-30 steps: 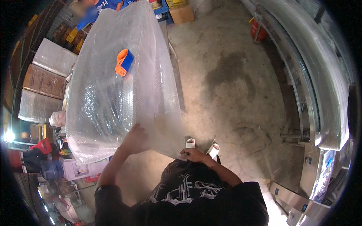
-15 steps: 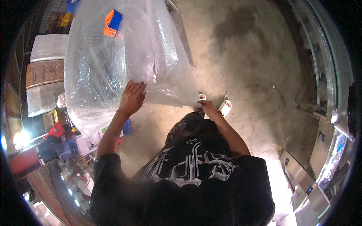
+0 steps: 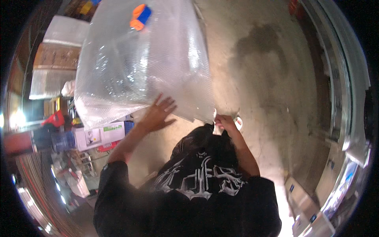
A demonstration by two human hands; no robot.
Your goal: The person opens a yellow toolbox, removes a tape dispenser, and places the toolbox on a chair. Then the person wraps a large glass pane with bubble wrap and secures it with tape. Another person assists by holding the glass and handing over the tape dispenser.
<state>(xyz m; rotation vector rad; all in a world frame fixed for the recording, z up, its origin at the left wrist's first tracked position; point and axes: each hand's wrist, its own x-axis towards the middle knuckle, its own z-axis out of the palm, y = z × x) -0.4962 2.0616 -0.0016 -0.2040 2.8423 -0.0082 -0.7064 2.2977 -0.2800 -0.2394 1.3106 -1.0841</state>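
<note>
A large bundle wrapped in clear bubble wrap (image 3: 138,63) fills the upper left of the head view. An orange and blue tape dispenser (image 3: 141,16) rests on its top. My left hand (image 3: 158,114) lies flat against the near face of the wrap, fingers spread. My right hand (image 3: 224,120) is closed on the lower right edge of the bubble wrap, close to a white roll-like object that shows just beside it. My black printed shirt fills the lower middle.
A concrete floor with a dark stain (image 3: 256,43) spreads to the right. A curved metal rail (image 3: 347,87) runs along the right rim. Cardboard boxes (image 3: 55,57), a white box (image 3: 100,134) and red items (image 3: 53,118) crowd the left side.
The view has tipped further down, so the bundle sits higher and my shirt fills more of the frame. My left hand has slid up and right across the wrap; my right hand stays on the edge.
</note>
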